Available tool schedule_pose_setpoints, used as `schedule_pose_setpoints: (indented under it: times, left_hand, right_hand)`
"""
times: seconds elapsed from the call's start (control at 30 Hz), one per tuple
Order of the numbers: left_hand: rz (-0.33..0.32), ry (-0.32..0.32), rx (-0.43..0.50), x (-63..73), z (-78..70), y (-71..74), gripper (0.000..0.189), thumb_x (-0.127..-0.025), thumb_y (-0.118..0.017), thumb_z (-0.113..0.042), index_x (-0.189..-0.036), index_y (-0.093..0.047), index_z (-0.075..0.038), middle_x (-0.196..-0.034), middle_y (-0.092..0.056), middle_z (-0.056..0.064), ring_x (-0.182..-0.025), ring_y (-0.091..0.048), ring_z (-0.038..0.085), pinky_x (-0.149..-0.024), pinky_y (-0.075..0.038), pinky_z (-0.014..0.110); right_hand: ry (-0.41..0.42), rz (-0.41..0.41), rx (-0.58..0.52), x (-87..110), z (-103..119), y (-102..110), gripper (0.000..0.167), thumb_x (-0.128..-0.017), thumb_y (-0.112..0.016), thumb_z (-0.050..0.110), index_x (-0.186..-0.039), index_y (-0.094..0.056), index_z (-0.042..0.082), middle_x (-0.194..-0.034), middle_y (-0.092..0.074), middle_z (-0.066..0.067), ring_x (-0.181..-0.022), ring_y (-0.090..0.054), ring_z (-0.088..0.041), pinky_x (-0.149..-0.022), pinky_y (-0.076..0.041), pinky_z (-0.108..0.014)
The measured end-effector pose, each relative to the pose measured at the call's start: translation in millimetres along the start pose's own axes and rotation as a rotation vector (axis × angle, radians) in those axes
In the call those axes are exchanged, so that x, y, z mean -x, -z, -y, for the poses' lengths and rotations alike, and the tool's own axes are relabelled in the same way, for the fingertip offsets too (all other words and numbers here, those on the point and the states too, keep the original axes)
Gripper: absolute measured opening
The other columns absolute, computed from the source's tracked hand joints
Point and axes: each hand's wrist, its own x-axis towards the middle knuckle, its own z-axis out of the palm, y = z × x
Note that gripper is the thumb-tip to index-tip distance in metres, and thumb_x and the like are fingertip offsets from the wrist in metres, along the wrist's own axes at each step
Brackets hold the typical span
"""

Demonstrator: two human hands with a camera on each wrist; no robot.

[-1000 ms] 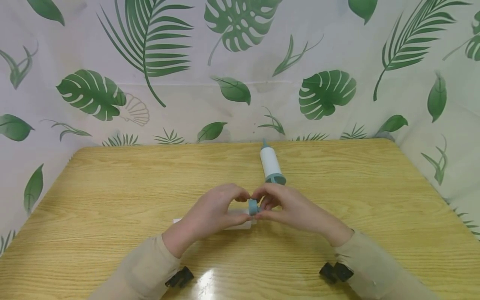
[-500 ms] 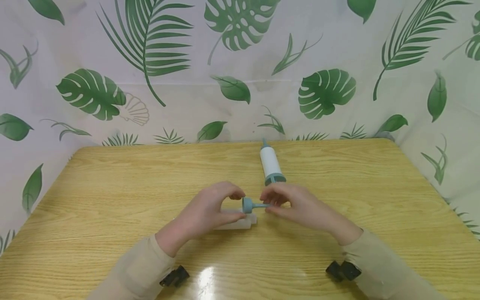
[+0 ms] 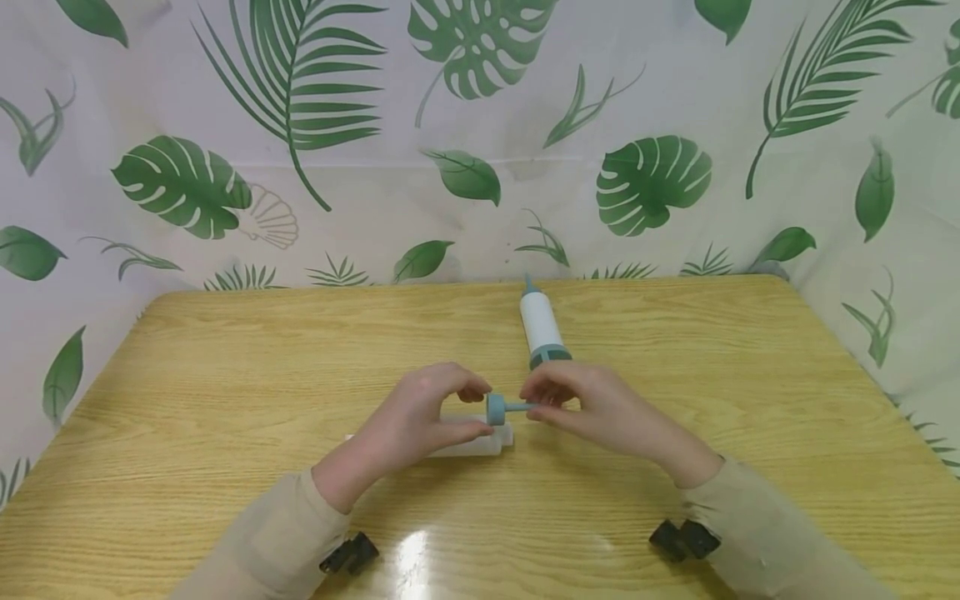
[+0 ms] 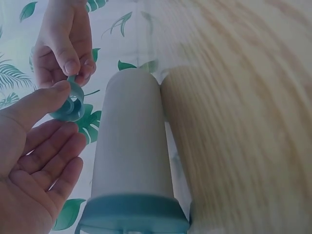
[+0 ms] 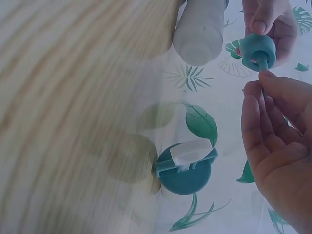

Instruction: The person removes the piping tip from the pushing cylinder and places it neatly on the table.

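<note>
A teal nozzle cap [image 3: 495, 409], a short cup with a thin spout pointing right, is held level between both hands above the table. My left hand [image 3: 423, 412] pinches the cup's rim between thumb and fingertips. With thumb and fingertips, my right hand [image 3: 600, 408] grips the end of the spout. Seen from the left wrist, the cup [image 4: 63, 114] shows its hollow side. Directly below my left hand lies a white tube [image 3: 468, 446], partly hidden by that hand and wrist; in the left wrist view it has a teal collar [image 4: 134, 214].
Behind my hands lies another white tube [image 3: 540, 321] with a teal pointed tip and a teal flange, close to my right hand. A white plunger handle [image 5: 191, 151] shows at its flange. The wooden table [image 3: 262, 358] meets a leaf-patterned backdrop [image 3: 360, 200].
A second ago both hands were close together around the cap. My right hand has since slid right onto the spout, and the cap has shifted slightly left. The last half second shows almost no motion.
</note>
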Motion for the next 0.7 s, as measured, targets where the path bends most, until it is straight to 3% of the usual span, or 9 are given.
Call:
schedule_pose_setpoints:
  times: [0.53, 0.7]
  left_hand:
    - [-0.014, -0.015, 0.007, -2.1, -1.3, -2.5, 0.034, -0.077, -0.081, -0.012, -0.107, -0.068, -0.003, -0.095, -0.068, 0.005, -0.086, -0.061, 0.012, -0.076, -0.053, 0.029]
    - [-0.018, -0.005, 0.002, -2.1, -2.0, -2.7, 0.034, -0.077, -0.081, -0.012, -0.108, -0.068, -0.003, -0.094, -0.067, 0.003, -0.085, -0.06, 0.012, -0.075, -0.053, 0.031]
  right_hand:
    - [0.007, 0.001, -0.006, -6.2, 5.7, -4.8, 0.02, -0.084, -0.072, 0.004, -0.102, -0.064, 0.004, -0.093, -0.065, 0.0, -0.081, -0.062, -0.009, -0.072, -0.054, -0.025]
    - [-0.018, 0.002, -0.023, -8.0, 6.1, -6.1, 0.028, -0.083, -0.074, 0.011, -0.107, -0.062, 0.004, -0.091, -0.065, 0.002, -0.081, -0.062, -0.009, -0.074, -0.054, -0.026]
